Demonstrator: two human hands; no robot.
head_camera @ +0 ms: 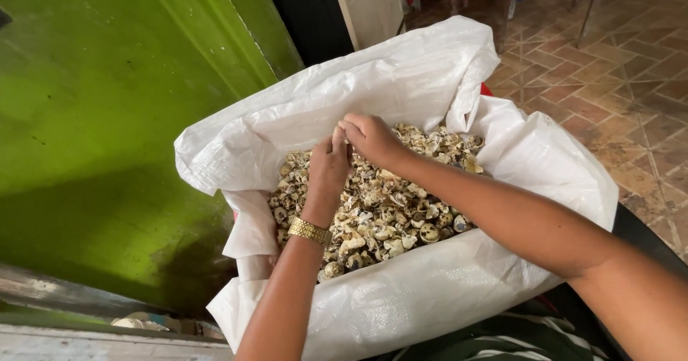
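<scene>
A white woven sack [430, 289] stands open below me, filled with broken speckled eggshells [387, 218]. Both my hands hover over the shells near the sack's far rim. My left hand [328, 166], with a gold watch on the wrist, has its fingers pinched together, and my right hand [371, 137] meets it fingertip to fingertip. Something small seems pinched between them, but the fingers hide it.
A green wall [107, 117] rises on the left, close to the sack. Patterned brown floor tiles [631, 82] spread to the right. Chair or table legs [516, 3] stand at the top. A pale ledge [86, 339] with small objects lies at bottom left.
</scene>
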